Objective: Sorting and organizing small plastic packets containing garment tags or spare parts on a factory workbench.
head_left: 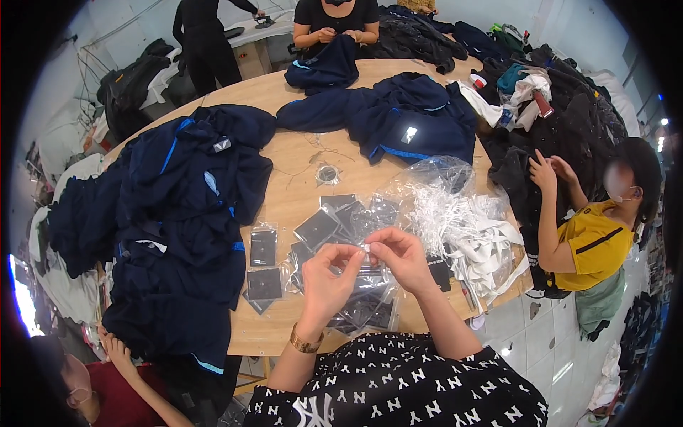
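Note:
Near the middle of the table, my left hand [329,279] and my right hand [403,262] meet with thumbs and fingertips pinched together. Between them is a small white piece [366,248], too small to name. Under and around my hands lies a loose pile of dark square cards in clear plastic sleeves [316,228]. A few more sleeved cards [264,247] lie left of my left hand. Just right of my right hand, a clear plastic bag [449,171] spills a heap of white strings [434,217]. Flat white strips [491,245] lie beside it.
Navy garments with blue trim [178,185] cover the table's left side; more [420,117] lie at the far side. A small round coil [327,175] sits mid-table. Dark clothes [569,107] are heaped at right. Co-workers are at the right [594,235], lower left [128,388] and far side [336,21].

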Tool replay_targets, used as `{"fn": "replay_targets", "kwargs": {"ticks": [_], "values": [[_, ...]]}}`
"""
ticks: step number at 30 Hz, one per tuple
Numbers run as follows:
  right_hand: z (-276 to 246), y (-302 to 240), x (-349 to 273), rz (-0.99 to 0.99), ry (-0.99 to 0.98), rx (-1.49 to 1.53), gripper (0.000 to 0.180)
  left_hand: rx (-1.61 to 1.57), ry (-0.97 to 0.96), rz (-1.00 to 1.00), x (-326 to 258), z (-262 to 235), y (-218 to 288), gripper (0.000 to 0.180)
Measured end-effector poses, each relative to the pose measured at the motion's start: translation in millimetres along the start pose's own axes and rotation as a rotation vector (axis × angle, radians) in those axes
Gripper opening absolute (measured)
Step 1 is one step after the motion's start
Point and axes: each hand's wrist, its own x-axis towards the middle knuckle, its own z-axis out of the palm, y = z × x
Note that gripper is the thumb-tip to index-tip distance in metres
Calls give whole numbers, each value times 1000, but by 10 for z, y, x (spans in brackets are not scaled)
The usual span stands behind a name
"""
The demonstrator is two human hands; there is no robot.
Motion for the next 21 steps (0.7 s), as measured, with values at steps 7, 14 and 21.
{"fn": "replay_targets", "kwargs": {"ticks": [7, 14, 21], "values": [[42, 10, -20, -51, 46, -72, 11, -22, 14, -8, -8, 3, -32, 12], [62, 42, -28, -85, 57, -131, 11, -12, 23, -15, -15, -1, -49, 12], [80, 34, -43, -88, 74, -144, 11, -10, 26, -24, -9, 22, -30, 12]]}}
